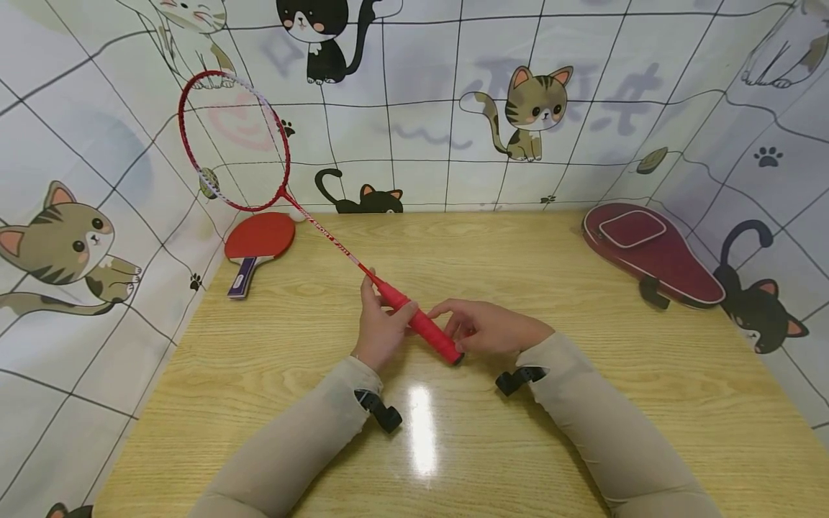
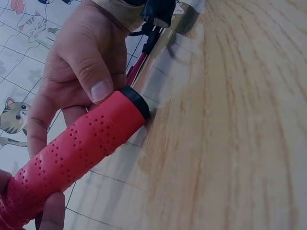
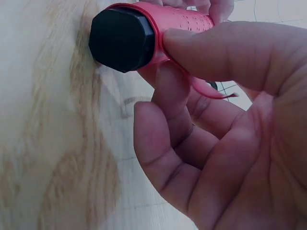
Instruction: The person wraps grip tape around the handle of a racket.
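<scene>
A red badminton racket (image 1: 337, 246) slants across the head view, its strung head up at the far left and its handle towards me. My left hand (image 1: 382, 332) holds the upper part of the perforated red handle (image 2: 72, 148), thumb across the top. At the handle's lower end, my right hand (image 1: 495, 327) pinches red grip tape (image 3: 206, 88) between thumb and index finger. A short loose end of that tape sticks out beside the thumb in the right wrist view. The black butt cap (image 3: 122, 38) is uncovered, just beyond the thumb.
On the wooden table (image 1: 324, 446), a red table tennis bat (image 1: 262, 237) lies at the back left, with a white ball (image 1: 297, 215) partly hidden behind the racket shaft. A dark red bat case (image 1: 648, 248) lies at the back right. Cat-patterned walls (image 1: 427, 129) enclose the back and sides.
</scene>
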A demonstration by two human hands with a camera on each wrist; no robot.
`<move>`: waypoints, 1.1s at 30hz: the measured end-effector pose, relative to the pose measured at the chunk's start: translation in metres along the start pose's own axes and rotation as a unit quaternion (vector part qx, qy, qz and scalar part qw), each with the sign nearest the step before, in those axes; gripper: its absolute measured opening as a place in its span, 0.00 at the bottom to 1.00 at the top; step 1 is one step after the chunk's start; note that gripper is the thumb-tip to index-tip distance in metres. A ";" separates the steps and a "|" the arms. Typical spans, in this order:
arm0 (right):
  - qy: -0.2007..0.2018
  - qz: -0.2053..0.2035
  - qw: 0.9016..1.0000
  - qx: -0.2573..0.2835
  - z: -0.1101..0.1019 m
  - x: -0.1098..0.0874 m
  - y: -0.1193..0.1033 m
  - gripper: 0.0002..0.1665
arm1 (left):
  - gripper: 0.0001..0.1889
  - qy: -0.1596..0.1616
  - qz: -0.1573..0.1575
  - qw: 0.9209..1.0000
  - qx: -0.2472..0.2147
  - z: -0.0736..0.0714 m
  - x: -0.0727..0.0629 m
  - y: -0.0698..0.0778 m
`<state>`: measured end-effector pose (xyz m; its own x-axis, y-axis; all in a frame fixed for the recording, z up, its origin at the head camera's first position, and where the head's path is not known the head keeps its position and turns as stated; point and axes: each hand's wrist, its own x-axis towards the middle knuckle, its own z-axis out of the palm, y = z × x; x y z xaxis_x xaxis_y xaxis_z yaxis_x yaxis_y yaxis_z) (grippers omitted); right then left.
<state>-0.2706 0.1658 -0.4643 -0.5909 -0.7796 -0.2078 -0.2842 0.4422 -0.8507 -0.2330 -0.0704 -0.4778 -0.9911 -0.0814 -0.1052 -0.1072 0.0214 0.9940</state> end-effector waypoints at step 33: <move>0.001 -0.008 1.000 -0.030 0.001 0.000 0.003 0.42 | 0.54 -0.006 -0.015 0.999 -0.038 0.000 0.003 0.000</move>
<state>-0.2710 0.1671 -0.4675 -0.5869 -0.7862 -0.1933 -0.3388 0.4553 -0.8234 -0.2356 -0.0711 -0.4783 -0.9886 -0.0693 -0.1340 -0.1301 -0.0570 0.9899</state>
